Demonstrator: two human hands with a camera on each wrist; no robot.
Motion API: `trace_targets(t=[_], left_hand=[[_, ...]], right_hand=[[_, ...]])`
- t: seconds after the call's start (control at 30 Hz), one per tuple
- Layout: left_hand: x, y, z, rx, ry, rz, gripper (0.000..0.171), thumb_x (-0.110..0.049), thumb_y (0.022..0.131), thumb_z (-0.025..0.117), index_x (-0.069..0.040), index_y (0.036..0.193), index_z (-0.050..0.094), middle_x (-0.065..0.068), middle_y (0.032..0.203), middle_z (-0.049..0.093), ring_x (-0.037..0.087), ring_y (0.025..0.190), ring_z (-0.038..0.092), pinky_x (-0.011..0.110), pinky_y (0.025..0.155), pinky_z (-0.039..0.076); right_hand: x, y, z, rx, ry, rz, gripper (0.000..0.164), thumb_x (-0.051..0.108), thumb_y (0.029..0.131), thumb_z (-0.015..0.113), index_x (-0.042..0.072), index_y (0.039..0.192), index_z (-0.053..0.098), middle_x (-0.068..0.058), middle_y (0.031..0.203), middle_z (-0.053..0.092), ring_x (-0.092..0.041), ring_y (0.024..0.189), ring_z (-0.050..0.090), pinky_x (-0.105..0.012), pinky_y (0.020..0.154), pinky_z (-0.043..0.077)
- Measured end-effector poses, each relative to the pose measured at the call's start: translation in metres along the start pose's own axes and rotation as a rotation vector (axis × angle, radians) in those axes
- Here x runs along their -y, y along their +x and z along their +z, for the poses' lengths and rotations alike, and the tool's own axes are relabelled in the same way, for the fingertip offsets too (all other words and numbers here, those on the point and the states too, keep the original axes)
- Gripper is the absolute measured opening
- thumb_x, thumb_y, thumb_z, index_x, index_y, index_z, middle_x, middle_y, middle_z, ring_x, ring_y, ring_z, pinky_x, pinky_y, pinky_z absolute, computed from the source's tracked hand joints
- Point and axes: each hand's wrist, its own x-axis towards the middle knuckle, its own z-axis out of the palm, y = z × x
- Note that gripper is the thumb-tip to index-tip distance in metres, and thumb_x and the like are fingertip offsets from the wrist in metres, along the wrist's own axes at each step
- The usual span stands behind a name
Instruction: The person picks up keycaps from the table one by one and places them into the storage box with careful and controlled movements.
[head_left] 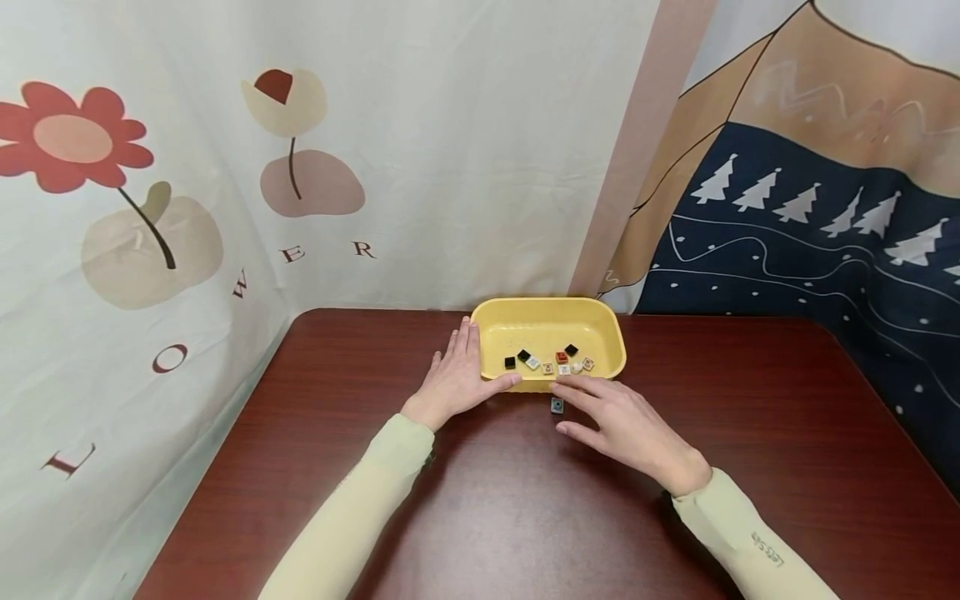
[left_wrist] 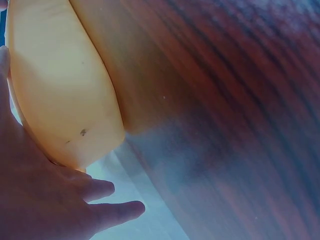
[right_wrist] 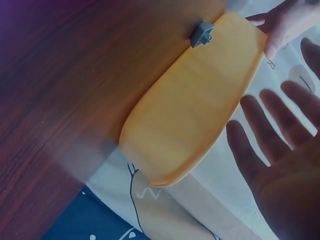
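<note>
A yellow plastic basin (head_left: 600, 379) sits at the table's back edge. My left hand (head_left: 453, 375) rests along its left end, fingers straight on the rim and thumb reaching over the front side; in the left wrist view, that hand (left_wrist: 45, 190) lies against the basin wall (left_wrist: 65, 85). My right hand (head_left: 626, 421) hovers by the front rim with loosely extended fingers, holding nothing. Just left of its fingertips, a small grey-blue square piece (head_left: 557, 405) lies on the table. The right wrist view shows this piece (right_wrist: 201, 35) with sloping sides and a stub.
Several small square pieces lie along the basin's near side: black (head_left: 510, 363), white (head_left: 532, 363), red (head_left: 562, 357) and pinkish (head_left: 588, 364). The dark red-brown tabletop (head_left: 480, 517) extends around it. A printed curtain (head_left: 450, 167) hangs directly behind the table.
</note>
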Motion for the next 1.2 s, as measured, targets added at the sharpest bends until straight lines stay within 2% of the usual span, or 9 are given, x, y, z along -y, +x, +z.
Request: trace_targets(t=[0.13,0.3,0.4,0.77,1.03,1.2], left_hand=[[0.000,0.000,0.000,-0.002,-0.003,0.000,0.126,-0.085,0.087,0.051,0.000,0.165,0.000,0.017,0.173,-0.003,0.036,0.158,0.010,0.063,0.120,0.022],[0.001,0.001,0.001,0.005,-0.005,-0.004,0.126,-0.085,0.087,0.050,0.000,0.165,0.000,0.016,0.173,-0.004,0.036,0.158,0.009,0.063,0.120,0.021],[0.001,0.001,0.000,0.007,-0.003,-0.003,0.126,-0.085,0.087,0.050,0.000,0.165,0.000,0.016,0.173,-0.004,0.036,0.158,0.010,0.063,0.120,0.021],[0.000,0.001,0.000,0.000,0.001,0.003,0.126,-0.085,0.087,0.050,0.000,0.165,0.000,0.017,0.173,-0.002,0.038,0.158,0.012,0.063,0.120,0.023],[0.001,0.001,0.000,0.006,-0.002,-0.004,0.126,-0.085,0.087,0.050,0.000,0.165,0.000,0.016,0.173,-0.004,0.037,0.158,0.013,0.062,0.120,0.024],[0.000,0.000,0.000,0.001,0.002,-0.007,0.126,-0.084,0.087,0.052,0.000,0.165,0.000,0.016,0.173,-0.002,0.038,0.157,0.013,0.063,0.119,0.025]], right_hand=[[0.001,0.001,0.001,0.084,0.011,-0.022,0.047,0.035,0.091,0.081,0.014,0.133,0.072,-0.003,0.136,0.067,-0.021,0.126,0.062,-0.043,0.102,0.051],[0.002,0.001,0.004,0.217,0.030,0.006,0.049,0.037,0.095,0.077,0.014,0.138,0.069,-0.004,0.142,0.063,-0.022,0.131,0.059,-0.044,0.105,0.049],[0.001,0.000,0.008,0.259,0.034,0.021,0.050,0.037,0.095,0.076,0.013,0.139,0.068,-0.005,0.144,0.062,-0.023,0.131,0.059,-0.044,0.106,0.049],[-0.002,-0.002,0.019,0.266,-0.003,0.021,0.048,0.033,0.094,0.078,0.004,0.131,0.071,-0.013,0.137,0.066,-0.026,0.124,0.065,-0.043,0.099,0.054],[0.000,-0.002,0.019,0.212,-0.008,0.010,0.042,0.034,0.092,0.081,0.009,0.125,0.074,-0.005,0.123,0.068,-0.020,0.110,0.067,-0.040,0.091,0.057],[0.000,0.000,0.019,0.199,-0.030,-0.019,0.045,0.031,0.091,0.082,0.009,0.128,0.073,-0.009,0.133,0.066,-0.025,0.118,0.065,-0.044,0.093,0.055]])
